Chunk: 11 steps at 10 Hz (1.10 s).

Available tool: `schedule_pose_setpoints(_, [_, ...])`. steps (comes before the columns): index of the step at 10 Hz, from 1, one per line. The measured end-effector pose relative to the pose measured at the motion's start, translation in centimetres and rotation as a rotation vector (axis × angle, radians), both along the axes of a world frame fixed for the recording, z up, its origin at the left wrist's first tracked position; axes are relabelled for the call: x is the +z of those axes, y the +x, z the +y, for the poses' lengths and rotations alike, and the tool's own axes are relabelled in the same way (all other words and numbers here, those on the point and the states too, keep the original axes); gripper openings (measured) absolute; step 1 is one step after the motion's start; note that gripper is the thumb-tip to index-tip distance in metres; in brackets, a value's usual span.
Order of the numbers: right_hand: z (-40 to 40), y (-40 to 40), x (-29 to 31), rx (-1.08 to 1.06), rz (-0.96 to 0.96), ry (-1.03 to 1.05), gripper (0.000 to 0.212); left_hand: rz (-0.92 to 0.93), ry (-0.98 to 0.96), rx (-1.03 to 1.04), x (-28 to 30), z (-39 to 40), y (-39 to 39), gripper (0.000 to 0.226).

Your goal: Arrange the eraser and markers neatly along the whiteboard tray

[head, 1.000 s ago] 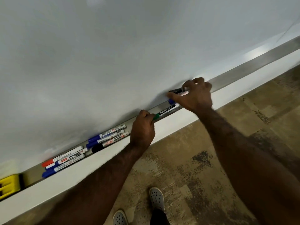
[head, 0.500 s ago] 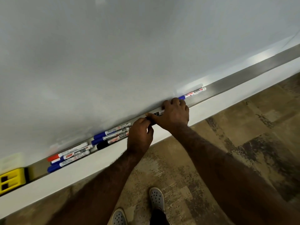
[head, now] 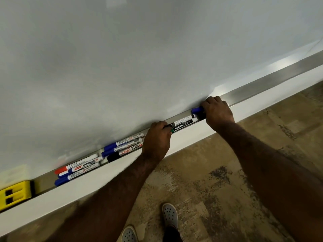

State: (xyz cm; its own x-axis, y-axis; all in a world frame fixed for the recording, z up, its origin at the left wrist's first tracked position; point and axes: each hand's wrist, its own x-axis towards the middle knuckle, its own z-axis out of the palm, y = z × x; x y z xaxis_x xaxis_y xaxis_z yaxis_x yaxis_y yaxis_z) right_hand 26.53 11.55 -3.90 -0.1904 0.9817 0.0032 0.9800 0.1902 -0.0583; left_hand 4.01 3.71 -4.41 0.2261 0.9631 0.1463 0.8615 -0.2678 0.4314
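Two markers lie side by side in the metal tray [head: 262,86]: a white-barrelled marker [head: 183,120] and a black Camlin marker [head: 183,125] with a green end. My left hand [head: 157,139] curls over their left ends. My right hand [head: 217,112] covers their right ends and grips a blue marker [head: 197,109], of which only the cap shows. Further left lie a blue, blue and black group [head: 123,145] and a red, blue and blue group [head: 78,167]. The yellow eraser [head: 15,193] sits at the tray's far left.
The whiteboard [head: 139,58] fills the upper view. A white ledge [head: 192,133] runs along the tray's front. Below are patterned flooring [head: 201,180] and my two shoes [head: 169,213].
My right hand has moved right along the tray, from beside my left hand onto the blue marker. The two markers between my hands are now uncovered. My left hand has stayed at their left ends.
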Motion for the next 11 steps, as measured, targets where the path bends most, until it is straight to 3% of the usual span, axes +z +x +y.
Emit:
schedule_pose_setpoints(2, [-1.4,-2.1,0.6,0.236,0.148,0.226,0.029,0.031,0.03,0.001,-0.1,-0.5,-0.2,0.027])
schedule_pose_setpoints(3, [-2.9,-5.3,1.3,0.325,0.216,0.253,0.038,0.005,0.036,0.023,0.0,-0.9,-0.2,0.023])
schedule_pose_setpoints(4, [-3.9,-7.8,1.3,0.367,0.202,0.234,0.031,0.007,0.045,0.033,0.1,-1.3,-0.3,0.019])
schedule_pose_setpoints(6, [-4.9,-9.8,0.5,0.308,0.197,0.138,0.022,-0.005,-0.038,0.078,-0.3,-1.3,-0.5,0.027])
schedule_pose_setpoints(8, [-4.9,-9.3,-0.6,0.207,0.212,0.107,0.019,0.039,0.008,0.063,0.2,-1.5,-0.7,0.017])
schedule_pose_setpoints(10, [-5.5,-9.7,-0.9,0.213,0.226,0.131,0.011,0.024,0.005,0.045,0.6,-1.5,-1.6,0.02])
schedule_pose_setpoints(11, [-6.1,-10.5,-0.9,0.266,0.148,0.158,0.021,0.016,0.029,0.045,1.1,-2.0,-2.3,0.016])
